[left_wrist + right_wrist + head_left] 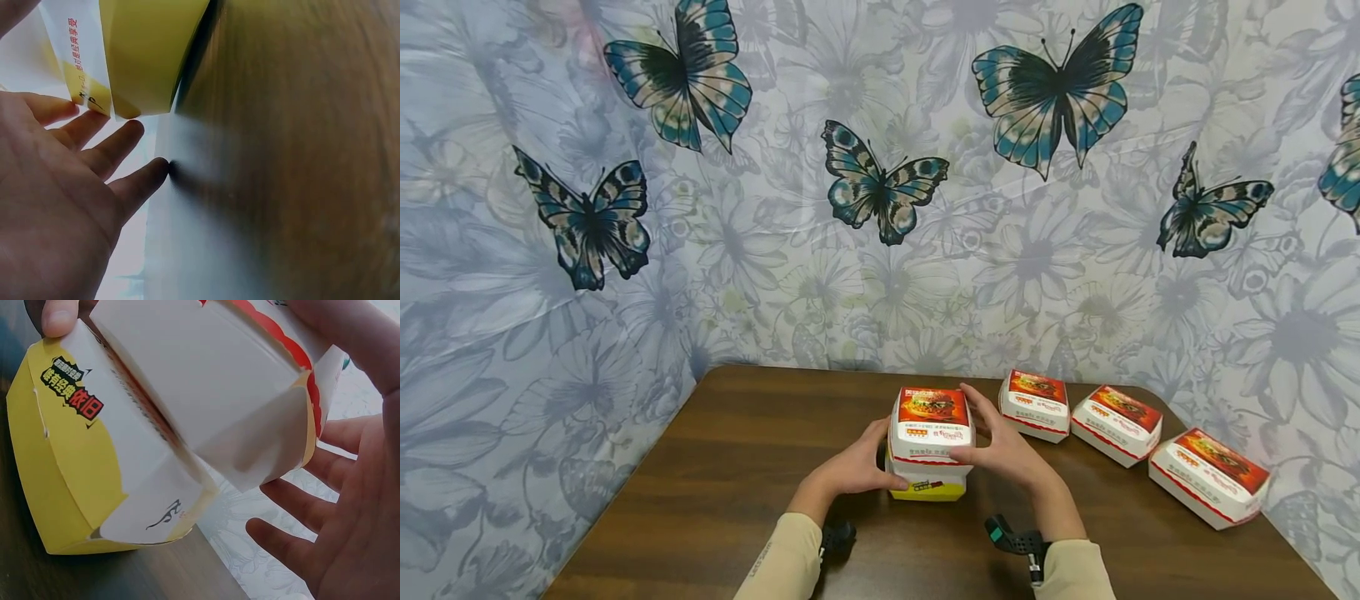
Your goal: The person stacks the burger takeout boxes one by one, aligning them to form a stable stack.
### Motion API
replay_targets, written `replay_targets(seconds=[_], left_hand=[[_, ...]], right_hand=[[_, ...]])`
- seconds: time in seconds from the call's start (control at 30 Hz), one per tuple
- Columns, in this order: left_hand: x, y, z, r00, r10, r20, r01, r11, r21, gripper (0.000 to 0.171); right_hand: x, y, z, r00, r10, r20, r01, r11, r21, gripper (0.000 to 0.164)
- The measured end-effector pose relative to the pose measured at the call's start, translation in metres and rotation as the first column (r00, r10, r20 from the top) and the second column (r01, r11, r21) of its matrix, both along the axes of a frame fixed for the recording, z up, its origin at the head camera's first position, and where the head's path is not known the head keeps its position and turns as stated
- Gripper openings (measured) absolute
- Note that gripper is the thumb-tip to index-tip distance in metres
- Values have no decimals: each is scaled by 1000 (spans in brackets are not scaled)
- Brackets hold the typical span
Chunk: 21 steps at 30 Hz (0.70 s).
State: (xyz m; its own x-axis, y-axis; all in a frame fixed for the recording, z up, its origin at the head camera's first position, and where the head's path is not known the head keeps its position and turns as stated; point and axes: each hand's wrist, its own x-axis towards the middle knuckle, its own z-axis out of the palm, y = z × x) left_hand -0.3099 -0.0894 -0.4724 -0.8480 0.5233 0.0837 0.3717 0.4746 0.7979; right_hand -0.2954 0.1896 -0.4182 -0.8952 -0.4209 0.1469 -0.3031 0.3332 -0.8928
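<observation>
At the table's middle, a red-and-white burger box (931, 425) with a burger picture sits directly above a yellow-and-white burger box (928, 483). My right hand (1011, 446) grips the upper box from the right, thumb on its front and fingers toward its far side. My left hand (853, 467) holds the lower box at its left, the thumb at its front corner. In the left wrist view, the fingers (103, 147) spread along the yellow box's side near the table. The right wrist view shows the upper box (206, 381) against the lower box's (75, 456) top; whether it rests fully there I cannot tell.
Three more red-and-white burger boxes stand in a slanting row at the right: one at the back (1034, 406), one in the middle (1117, 425) and one nearer the right edge (1210, 477). The brown wooden table (737, 483) meets a butterfly-patterned backdrop (760, 275) behind.
</observation>
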Motion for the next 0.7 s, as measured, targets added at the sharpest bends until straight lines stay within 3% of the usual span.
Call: replay_targets(seconds=[0.43, 0.7], left_hand=[[-3, -1, -2, 999, -19, -26, 19, 1000, 14, 101], [-2, -16, 8, 999, 17, 46, -14, 998, -64, 124]], right_hand=[[0, -5, -1, 999, 9, 36, -8, 1000, -14, 91], [0, -6, -3, 999, 6, 43, -6, 1000, -13, 91]])
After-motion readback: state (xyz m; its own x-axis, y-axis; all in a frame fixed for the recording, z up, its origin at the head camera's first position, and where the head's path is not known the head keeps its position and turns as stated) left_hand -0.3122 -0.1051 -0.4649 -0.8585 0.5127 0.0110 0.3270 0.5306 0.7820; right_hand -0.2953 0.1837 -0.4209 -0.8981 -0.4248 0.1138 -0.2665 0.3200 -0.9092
